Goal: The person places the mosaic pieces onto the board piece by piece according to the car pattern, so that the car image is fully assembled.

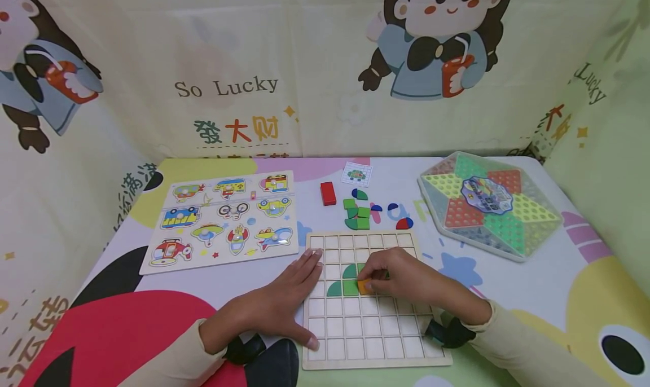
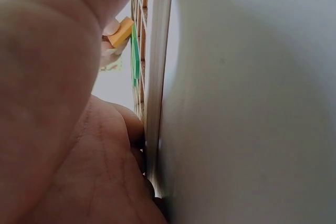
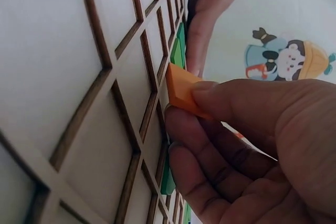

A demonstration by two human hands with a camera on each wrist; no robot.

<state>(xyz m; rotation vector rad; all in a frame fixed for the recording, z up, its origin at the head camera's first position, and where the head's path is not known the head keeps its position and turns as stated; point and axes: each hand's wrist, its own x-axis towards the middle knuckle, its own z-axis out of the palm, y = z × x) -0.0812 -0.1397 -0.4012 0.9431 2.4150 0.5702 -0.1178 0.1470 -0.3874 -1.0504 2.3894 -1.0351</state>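
Between thumb and fingers my right hand (image 1: 403, 274) pinches an orange square tile (image 3: 184, 90). The tile is tilted, one edge at the wooden grid board (image 1: 376, 363). Just left of it, a green square tile (image 1: 350, 287) and a green quarter-round tile (image 1: 334, 289) lie in grid cells. Another green quarter-round tile (image 1: 349, 271) sits in the row above; a further green piece beside it is partly hidden by my right hand. With fingers straight and thumb spread, my left hand (image 1: 284, 288) rests at the board's left edge.
Beyond the board lie loose green squares (image 1: 363, 212), blue, red and green rounded pieces (image 1: 404, 223), a red block (image 1: 328, 193) and a small picture card (image 1: 357, 174). A vehicle puzzle board (image 1: 223, 220) is at left, a hexagonal game box (image 1: 490, 203) at right.
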